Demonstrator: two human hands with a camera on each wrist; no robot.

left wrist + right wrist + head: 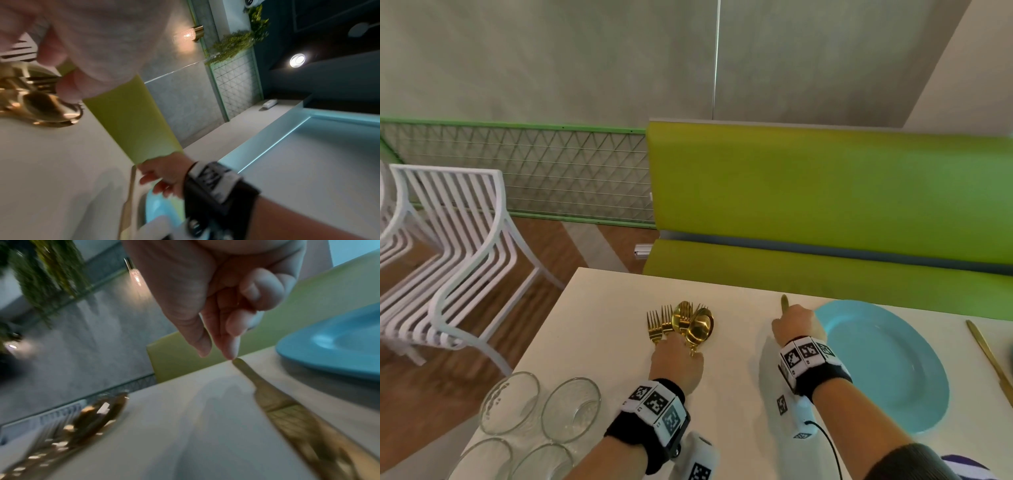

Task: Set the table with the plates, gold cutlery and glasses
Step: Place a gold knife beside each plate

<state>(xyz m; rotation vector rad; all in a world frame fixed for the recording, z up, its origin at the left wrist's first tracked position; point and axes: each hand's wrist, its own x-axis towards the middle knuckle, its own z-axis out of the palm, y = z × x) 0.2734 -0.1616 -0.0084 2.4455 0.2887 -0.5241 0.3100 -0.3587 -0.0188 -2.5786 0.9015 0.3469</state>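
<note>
My left hand grips a bundle of gold forks and spoons by the handles, their heads fanned out on the white table. In the left wrist view the curled fingers close over the bundle. A gold knife lies flat just left of the blue plate. My right hand hovers over it, thumb and forefinger pointing down, the fingertip touching the knife's tip. The other fingers are curled and hold nothing.
Several empty glasses stand at the table's near left corner. A second gold knife lies right of the plate. A green bench runs behind the table and a white slatted chair stands to the left.
</note>
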